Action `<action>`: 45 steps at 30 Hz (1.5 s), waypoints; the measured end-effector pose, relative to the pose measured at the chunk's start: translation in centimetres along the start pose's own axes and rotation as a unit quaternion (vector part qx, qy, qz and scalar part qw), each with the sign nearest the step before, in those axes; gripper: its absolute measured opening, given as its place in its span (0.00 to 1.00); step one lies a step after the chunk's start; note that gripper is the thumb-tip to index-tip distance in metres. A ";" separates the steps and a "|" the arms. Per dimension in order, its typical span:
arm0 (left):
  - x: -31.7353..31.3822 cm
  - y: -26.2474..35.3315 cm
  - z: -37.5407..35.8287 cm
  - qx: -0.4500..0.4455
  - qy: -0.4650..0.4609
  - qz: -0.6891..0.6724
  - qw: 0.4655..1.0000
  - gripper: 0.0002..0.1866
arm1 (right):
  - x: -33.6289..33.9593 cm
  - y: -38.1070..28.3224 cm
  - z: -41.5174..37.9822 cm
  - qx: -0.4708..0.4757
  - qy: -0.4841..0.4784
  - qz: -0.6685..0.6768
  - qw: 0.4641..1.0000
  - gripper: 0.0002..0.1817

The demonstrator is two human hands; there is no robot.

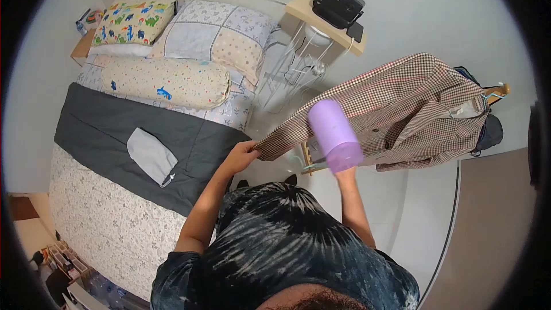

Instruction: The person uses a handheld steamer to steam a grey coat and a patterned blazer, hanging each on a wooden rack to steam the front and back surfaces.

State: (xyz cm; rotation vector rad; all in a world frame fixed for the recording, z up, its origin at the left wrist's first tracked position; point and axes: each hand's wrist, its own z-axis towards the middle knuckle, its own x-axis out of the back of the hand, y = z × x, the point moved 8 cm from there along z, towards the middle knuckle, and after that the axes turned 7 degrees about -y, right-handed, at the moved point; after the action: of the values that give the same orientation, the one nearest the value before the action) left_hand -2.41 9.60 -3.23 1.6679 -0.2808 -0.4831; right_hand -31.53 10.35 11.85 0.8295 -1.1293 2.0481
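A brown-and-cream checked jacket (402, 89) hangs at the right from a light blue hanger (492, 96). My left hand (242, 156) pinches the cuff end of one sleeve, pulling it out long towards the bed. In my right hand (346, 173) is a purple handheld garment steamer (333, 126), a rounded cylinder with a see-through purple tank at its near end. It overlaps the stretched sleeve in this view and is slightly blurred. Most of my right hand's fingers are hidden behind it.
At the left is a bed with a dark grey blanket (97, 120), pillows and a bolster (172, 83). A light grey drawstring pouch (150, 155) lies on the blanket. A black device (337, 4) stands on a small wooden-topped table (298, 8), with cables below. A dark cap (491, 132) hangs behind the jacket.
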 end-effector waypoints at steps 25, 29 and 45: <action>-0.2 1.5 -1.2 -0.001 0.019 -0.013 1.000 0.10 | -6.2 -5.4 -1.3 -0.020 -0.143 0.130 0.981 0.20; 0.2 0.8 -1.2 -0.013 0.044 -0.027 0.999 0.10 | -8.0 -4.9 -1.7 -0.081 -0.228 0.156 0.958 0.21; -0.1 0.6 -1.5 -0.003 0.048 -0.119 0.992 0.10 | 1.7 3.7 1.0 -0.158 -0.038 0.040 0.986 0.19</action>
State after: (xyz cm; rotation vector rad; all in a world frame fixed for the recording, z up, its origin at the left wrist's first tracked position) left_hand -1.73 10.88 -2.51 1.7220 -0.0094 -0.5782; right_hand -35.16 8.28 11.89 0.7171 -1.5032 1.8461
